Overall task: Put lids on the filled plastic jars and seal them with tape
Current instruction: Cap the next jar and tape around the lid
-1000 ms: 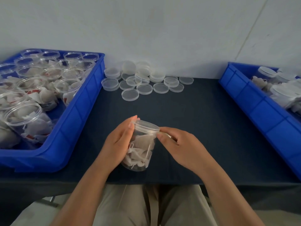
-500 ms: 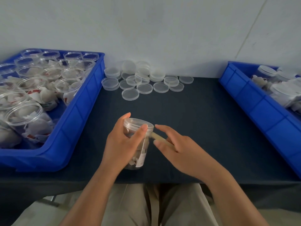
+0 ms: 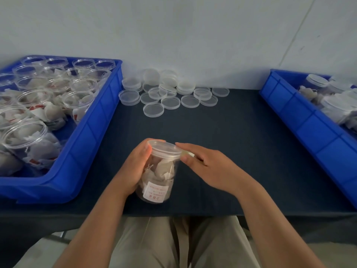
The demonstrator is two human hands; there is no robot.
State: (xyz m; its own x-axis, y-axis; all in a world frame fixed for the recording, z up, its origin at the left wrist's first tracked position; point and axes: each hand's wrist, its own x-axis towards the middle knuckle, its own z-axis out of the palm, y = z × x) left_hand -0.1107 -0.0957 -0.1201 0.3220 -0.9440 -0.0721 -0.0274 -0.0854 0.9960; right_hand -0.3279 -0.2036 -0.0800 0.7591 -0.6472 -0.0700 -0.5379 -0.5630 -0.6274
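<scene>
Jar (image 3: 161, 176): one, lidded, table (image 3: 241, 144) 6 o'clock | label (image 3: 154, 192): red writing unreadable | left hand (image 3: 135, 169) grips jar | right hand (image 3: 210, 167) fingertips press lid (image 3: 164, 148) rim | blue bin (image 3: 85, 147) 9 o'clock, second bin (image 3: 309, 120) 3 o'clock

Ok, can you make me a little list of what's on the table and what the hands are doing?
held jar: clear jar full of white packets, with a white label low on its side
lid: clear lid sits on the held jar
left hand: left hand grips the jar's side
right hand: right hand has straight fingers, tips touching the lid's rim
loose lids: pile of loose lids by the wall
left bin: blue left bin holds open jars
right bin: blue right bin holds lidded jars
table: dark table
</scene>
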